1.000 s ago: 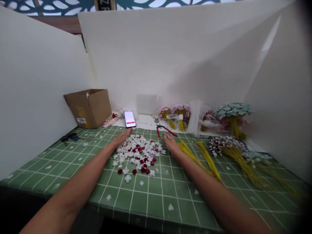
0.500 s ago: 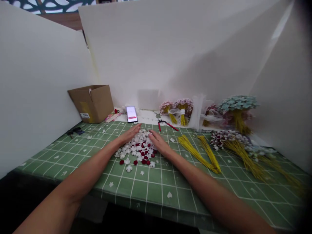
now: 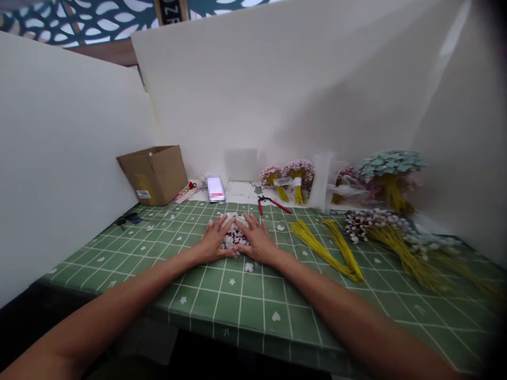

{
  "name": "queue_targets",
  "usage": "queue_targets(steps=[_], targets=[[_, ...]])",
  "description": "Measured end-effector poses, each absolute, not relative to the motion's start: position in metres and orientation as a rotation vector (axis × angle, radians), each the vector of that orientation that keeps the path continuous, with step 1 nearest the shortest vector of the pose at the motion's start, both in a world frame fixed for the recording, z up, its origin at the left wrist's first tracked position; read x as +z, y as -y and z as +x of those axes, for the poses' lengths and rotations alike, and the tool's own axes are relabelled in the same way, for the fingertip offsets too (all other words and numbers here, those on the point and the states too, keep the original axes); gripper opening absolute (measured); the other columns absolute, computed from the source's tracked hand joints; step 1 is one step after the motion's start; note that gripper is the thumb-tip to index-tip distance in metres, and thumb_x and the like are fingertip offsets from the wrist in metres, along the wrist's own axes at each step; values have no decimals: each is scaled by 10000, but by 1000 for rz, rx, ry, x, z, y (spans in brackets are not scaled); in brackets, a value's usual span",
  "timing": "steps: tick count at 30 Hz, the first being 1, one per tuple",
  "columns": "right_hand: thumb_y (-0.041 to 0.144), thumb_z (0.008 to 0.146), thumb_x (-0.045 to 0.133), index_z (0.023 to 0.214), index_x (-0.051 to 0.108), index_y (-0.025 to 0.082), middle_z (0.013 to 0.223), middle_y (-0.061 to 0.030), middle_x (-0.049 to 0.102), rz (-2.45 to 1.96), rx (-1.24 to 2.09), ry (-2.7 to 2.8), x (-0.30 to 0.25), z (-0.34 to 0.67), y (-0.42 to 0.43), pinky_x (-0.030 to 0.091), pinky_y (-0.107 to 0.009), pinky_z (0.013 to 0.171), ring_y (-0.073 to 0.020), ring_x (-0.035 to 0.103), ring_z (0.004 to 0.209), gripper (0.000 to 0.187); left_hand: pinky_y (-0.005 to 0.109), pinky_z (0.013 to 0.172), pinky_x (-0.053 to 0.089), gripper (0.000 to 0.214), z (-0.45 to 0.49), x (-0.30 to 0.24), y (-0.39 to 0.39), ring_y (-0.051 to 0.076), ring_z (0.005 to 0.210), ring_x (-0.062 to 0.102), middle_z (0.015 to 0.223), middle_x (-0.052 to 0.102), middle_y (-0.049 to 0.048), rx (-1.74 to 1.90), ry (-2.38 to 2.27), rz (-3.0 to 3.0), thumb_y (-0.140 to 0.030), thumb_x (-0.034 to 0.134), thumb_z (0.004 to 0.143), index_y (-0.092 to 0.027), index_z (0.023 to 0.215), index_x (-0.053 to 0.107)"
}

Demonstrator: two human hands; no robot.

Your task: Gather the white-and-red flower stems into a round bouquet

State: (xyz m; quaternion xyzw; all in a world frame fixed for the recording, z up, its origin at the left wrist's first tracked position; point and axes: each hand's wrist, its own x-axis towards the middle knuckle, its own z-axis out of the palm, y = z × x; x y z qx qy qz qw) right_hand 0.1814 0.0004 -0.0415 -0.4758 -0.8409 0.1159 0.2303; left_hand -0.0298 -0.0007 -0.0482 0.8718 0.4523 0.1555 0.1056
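A compact heap of white and dark red flower pieces (image 3: 233,240) sits on the bench (image 3: 198,311) near the middle of the frame, largely covered by two bare hands. The left hand (image 3: 213,241) curves round its left side and the right hand (image 3: 258,241) round its right; both have spread fingers and lie palm-down, touching the edges of the heap, the fingers arching over the far side and the thumbs nearly meeting at the near side. Neither is closed in a fist, though whether any single piece is pinched underneath cannot be told. Gathering the loose pieces looks almost complete: what shows lies close together in one mound, and a lone white blossom (image 3: 249,267), just below the right hand, is the clear straggler outside it. What the palms cover cannot be judged. No stems show on the pieces in the heap; right of centre, a V-shaped spread of yellow stems (image 3: 317,250) lies apart from the heap, with no blossoms visible on it, so joining the two appears not yet done here. Stemmed bunches do exist farther out: a dark red and white bunch (image 3: 358,224) at the right, a pale blue bunch (image 3: 392,163) above it, and pink bunches (image 3: 300,171) at the back. Red-handled pliers (image 3: 283,207) lie just above the right hand, unheld. Beyond the left hand are a lit phone (image 3: 216,190) and, towards the left, a cardboard box (image 3: 162,177), its contents hidden.
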Motion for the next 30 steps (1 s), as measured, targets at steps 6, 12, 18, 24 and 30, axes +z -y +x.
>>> queue_targets(steps=[6,12,18,24,30], targets=[[452,943,315,1376,408,139,1438,-215,365,-1536,236,1974,-38,205,-22,236,-588,1053,-346,294,1345,543,510,1140,134,619,-55,-34,-21,294,1411,166,1530,215,110,729,-1412,2562,-506,333,916,-242,1466,235],[487,934,311,1405,373,207,1439,-123,405,-1325,350,2114,-39,193,-17,267,-465,1092,-248,346,1337,551,377,1104,286,491,-138,-32,-36,230,1273,401,1363,455,131,901,-2104,2205,-368,320,910,-146,1328,451],[589,882,356,1399,398,167,1470,-234,285,-1495,375,2102,-45,191,-11,140,-708,1014,-433,195,1368,668,657,1026,192,541,-171,-52,-45,435,1338,246,1441,318,232,810,-2519,1817,-406,473,839,-147,1313,441],[611,853,417,1442,322,231,1522,-146,244,-1320,454,2337,-47,178,3,214,-524,1104,-297,203,1404,707,387,1076,310,556,-136,-49,-57,242,1284,421,1402,452,126,689,-2084,2169,-426,411,884,-180,1383,387],[792,618,555,1455,240,368,1571,-102,39,-1235,401,2593,-37,174,17,43,-653,1072,-388,-23,1414,990,550,1102,169,559,-136,-45,-61,322,1359,282,1471,330,165,758,-2198,2091,-433,396,891,-180,1389,379]])
